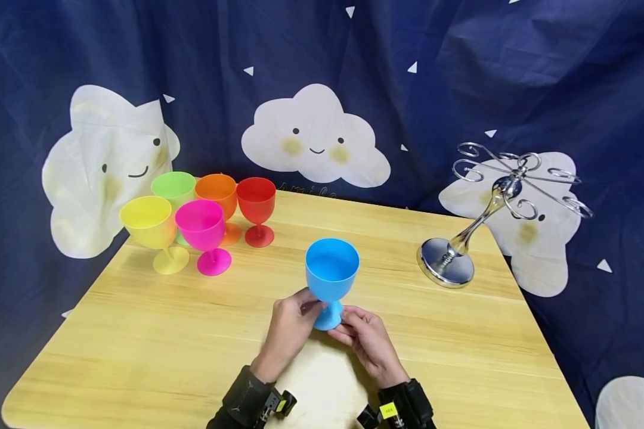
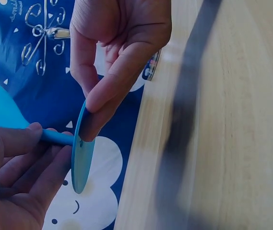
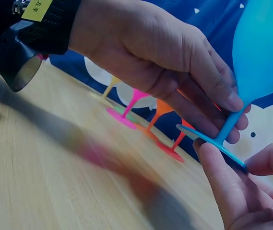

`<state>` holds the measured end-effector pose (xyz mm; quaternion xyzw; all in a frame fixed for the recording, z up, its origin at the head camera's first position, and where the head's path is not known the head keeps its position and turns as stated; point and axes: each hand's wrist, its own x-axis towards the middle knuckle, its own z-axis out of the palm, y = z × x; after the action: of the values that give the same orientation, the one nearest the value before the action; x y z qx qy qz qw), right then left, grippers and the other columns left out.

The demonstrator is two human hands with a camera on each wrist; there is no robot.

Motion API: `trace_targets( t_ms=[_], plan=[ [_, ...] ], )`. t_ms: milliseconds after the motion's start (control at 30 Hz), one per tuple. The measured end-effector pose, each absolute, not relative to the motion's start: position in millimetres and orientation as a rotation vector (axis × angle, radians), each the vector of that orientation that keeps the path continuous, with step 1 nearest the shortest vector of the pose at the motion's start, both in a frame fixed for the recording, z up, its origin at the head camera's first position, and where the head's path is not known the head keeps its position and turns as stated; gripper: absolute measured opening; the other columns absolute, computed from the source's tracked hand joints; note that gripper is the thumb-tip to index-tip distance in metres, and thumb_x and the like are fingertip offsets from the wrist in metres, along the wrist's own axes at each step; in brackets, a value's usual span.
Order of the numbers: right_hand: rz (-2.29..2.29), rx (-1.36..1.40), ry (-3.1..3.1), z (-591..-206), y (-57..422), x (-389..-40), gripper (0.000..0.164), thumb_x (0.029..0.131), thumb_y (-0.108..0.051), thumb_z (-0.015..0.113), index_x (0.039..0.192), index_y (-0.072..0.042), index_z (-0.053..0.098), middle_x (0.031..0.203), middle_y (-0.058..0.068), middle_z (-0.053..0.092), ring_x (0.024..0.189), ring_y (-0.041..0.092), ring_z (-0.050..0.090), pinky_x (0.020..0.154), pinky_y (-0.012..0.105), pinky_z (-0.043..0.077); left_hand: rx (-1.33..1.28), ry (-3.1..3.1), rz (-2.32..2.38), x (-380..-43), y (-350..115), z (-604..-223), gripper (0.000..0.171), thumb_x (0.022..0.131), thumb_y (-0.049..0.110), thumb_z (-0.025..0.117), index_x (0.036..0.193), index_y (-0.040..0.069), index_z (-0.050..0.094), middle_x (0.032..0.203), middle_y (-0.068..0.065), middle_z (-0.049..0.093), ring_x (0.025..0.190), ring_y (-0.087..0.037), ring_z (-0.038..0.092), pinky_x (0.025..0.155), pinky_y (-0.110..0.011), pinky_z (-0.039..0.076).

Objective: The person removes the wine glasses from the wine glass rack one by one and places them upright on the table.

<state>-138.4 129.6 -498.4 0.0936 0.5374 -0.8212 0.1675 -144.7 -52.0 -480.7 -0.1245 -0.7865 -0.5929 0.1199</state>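
Note:
A blue plastic goblet (image 1: 330, 277) is held upright above the front middle of the table, its bowl facing up. My left hand (image 1: 290, 325) pinches its stem just under the bowl, with thumb and fingers on either side, as the right wrist view shows. The fingers of my right hand (image 1: 367, 342) pinch the edge of the goblet's round foot (image 2: 82, 158), the thumb above and fingertips against the underside. Seen from the left wrist, the foot stands clear of the wooden tabletop (image 2: 213, 143).
At the back left stand a yellow goblet (image 1: 149, 223), a pink goblet (image 1: 201, 226), a green goblet (image 1: 173, 186), an orange goblet (image 1: 217, 193) and a red goblet (image 1: 256, 202). A chrome rack (image 1: 477, 229) with curled arms stands at the right. Behind hangs a blue cloud-patterned curtain (image 1: 204, 71).

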Motion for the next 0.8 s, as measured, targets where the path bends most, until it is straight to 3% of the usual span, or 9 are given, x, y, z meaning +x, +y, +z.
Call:
trace_targets(
  t_ms=[267,467,667,800],
  plan=[
    [-2.252,0.105,1.544,-497,136,-139,0.049,0.102,-0.013,0.060,0.141,0.014,0.047,0.115,0.021,0.073,0.102,0.024,0.074,0.093,0.036,0.058,-0.307,-2.328,-1.650,-151,-59,-479,0.014,0.091,0.003,0.073,0.105,0.006,0.074,0.100,-0.008,0.077,0.098,-0.025,0.074,0.085,-0.040,0.062],
    [-2.062,0.020,1.864,-489,146,-137,0.049,0.101,-0.027,0.064,0.139,0.003,0.057,0.131,0.021,0.066,0.115,0.032,0.069,0.097,0.040,0.057,-0.244,-2.354,-1.609,-163,-72,-480,0.013,0.091,0.001,0.071,0.103,0.004,0.074,0.098,-0.009,0.076,0.095,-0.026,0.074,0.084,-0.043,0.062],
    [-1.779,-0.183,2.346,-476,166,-129,0.038,0.100,-0.022,0.066,0.136,-0.008,0.063,0.136,0.012,0.065,0.121,0.025,0.065,0.102,0.033,0.054,-0.188,-2.394,-1.576,-177,-89,-484,0.014,0.091,0.003,0.071,0.105,0.003,0.072,0.099,-0.011,0.076,0.096,-0.027,0.073,0.087,-0.048,0.060],
    [-1.445,-0.422,2.746,-472,182,-125,0.036,0.098,-0.015,0.069,0.134,-0.011,0.065,0.137,0.008,0.065,0.124,0.027,0.062,0.101,0.039,0.055,-0.101,-2.453,-1.558,-185,-100,-486,0.016,0.092,0.007,0.072,0.108,0.003,0.070,0.100,-0.011,0.075,0.098,-0.028,0.072,0.090,-0.048,0.059]
  ],
)
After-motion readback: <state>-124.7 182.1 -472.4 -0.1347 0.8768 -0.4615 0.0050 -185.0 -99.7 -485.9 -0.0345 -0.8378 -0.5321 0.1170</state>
